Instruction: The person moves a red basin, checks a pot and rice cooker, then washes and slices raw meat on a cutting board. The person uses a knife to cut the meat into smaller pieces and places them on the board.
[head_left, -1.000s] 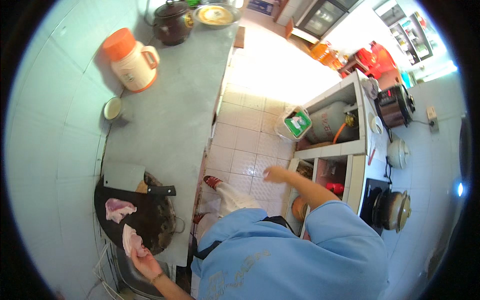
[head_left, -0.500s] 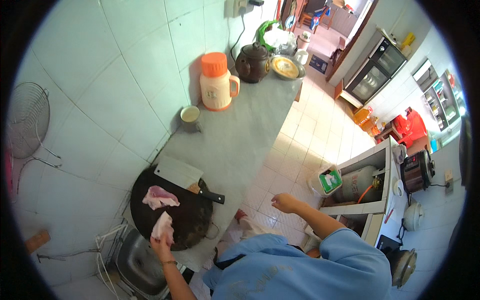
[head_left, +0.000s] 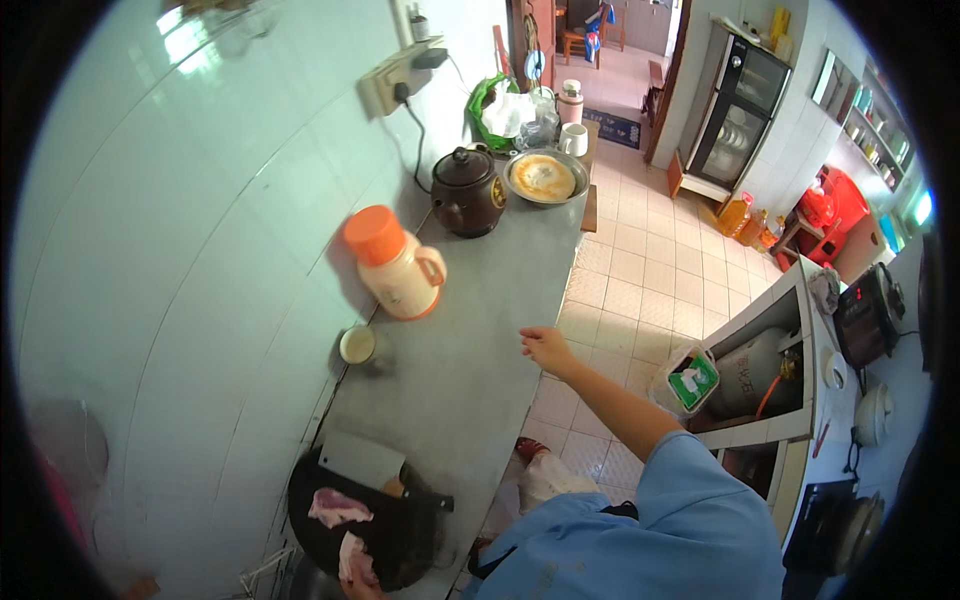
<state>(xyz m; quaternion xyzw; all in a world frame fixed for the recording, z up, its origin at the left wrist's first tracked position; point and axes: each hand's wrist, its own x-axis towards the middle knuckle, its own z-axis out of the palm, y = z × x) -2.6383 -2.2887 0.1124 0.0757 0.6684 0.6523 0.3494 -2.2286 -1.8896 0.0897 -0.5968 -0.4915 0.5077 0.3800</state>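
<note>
My left hand [head_left: 352, 588] shows only at the bottom edge, closed on a slice of raw pink meat [head_left: 352, 556] at the near rim of a dark round chopping board [head_left: 400, 535]. A second piece of meat [head_left: 337, 505] lies on the board beside a broad cleaver [head_left: 362, 460] with a dark handle. My right hand [head_left: 547, 349] is stretched out over the outer edge of the grey counter [head_left: 480, 340], holding nothing, its fingers loosely apart.
On the counter stand a cream jug with an orange lid [head_left: 393, 266], a small cup [head_left: 357, 345], a dark clay pot [head_left: 467, 190] and a metal bowl of food [head_left: 543, 178]. To the right are tiled floor, a green-lidded container [head_left: 690, 378] and a gas cylinder [head_left: 745, 372].
My right hand has risen from near the low cabinet to the counter's edge. The view has swung up along the counter. My left hand stays at the board with the meat.
</note>
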